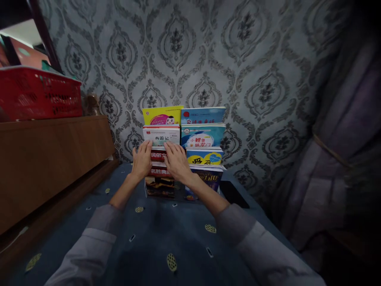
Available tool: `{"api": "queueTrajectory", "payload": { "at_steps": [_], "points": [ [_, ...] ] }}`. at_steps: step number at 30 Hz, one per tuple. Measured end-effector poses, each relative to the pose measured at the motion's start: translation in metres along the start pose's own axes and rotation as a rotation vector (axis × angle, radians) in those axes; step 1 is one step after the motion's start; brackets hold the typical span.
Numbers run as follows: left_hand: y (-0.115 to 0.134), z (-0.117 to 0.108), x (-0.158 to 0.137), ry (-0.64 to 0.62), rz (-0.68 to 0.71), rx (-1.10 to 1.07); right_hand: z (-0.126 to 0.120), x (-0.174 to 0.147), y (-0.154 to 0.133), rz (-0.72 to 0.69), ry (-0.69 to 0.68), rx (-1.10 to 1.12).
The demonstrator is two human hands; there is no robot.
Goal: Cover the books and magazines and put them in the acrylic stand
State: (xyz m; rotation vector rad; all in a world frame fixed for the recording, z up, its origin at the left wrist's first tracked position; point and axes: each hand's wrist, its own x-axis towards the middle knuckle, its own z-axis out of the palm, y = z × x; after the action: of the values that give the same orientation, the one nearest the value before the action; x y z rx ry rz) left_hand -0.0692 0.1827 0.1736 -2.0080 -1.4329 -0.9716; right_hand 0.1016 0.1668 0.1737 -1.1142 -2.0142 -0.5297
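Note:
Two columns of books stand in a tiered rack before me. My left hand (142, 159) lies at the left edge of the left column, fingers stretched upward and thumb apart. My right hand (177, 161) reaches over the middle, its straight fingers on the same column. Between the hands shows a dark red book (158, 155) with white characters. Fingertips of both hands reach the lower part of a white book (160, 136) behind it. Another red book (159, 171) and a dark picture-covered book (160, 186) stand in front. My right wrist partly covers a dark purple book (210, 178).
Further books include a yellow one (162, 116), a blue one (204, 115), a teal one (203, 136) and a yellow-blue one (205, 156). A black flat object (233, 194) lies right. Left stands a wooden cabinet (53, 159) with a red basket (40, 93). A curtain (336, 159) hangs right.

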Motion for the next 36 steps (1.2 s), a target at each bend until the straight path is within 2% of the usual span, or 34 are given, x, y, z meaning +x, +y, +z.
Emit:
{"api": "queueTrajectory", "payload": {
  "at_steps": [5,8,11,18,23,27,32,36],
  "points": [
    [0.006,-0.02,0.042,0.069,0.036,0.009,-0.021,0.04,0.012,-0.038,0.061,-0.077],
    [0.005,-0.024,0.065,0.043,0.044,0.035,-0.025,0.065,0.021,-0.025,0.049,-0.129],
    [0.001,-0.021,0.075,-0.02,0.02,0.052,-0.021,0.077,0.028,-0.018,0.009,-0.206],
    [-0.004,-0.012,0.07,-0.022,0.018,0.062,-0.013,0.071,0.034,-0.064,0.013,-0.22],
    [-0.002,-0.014,0.071,-0.004,0.017,0.058,-0.026,0.067,0.028,-0.052,-0.056,-0.212],
    [0.002,-0.02,0.067,-0.013,0.017,0.059,-0.044,0.054,0.04,-0.039,-0.03,-0.177],
    [0.022,-0.026,0.07,0.016,0.062,0.034,-0.071,0.036,0.074,0.03,0.052,-0.21],
    [0.048,-0.035,0.104,0.095,0.142,-0.026,-0.087,0.047,0.093,0.023,0.095,-0.272]
  ]
}}
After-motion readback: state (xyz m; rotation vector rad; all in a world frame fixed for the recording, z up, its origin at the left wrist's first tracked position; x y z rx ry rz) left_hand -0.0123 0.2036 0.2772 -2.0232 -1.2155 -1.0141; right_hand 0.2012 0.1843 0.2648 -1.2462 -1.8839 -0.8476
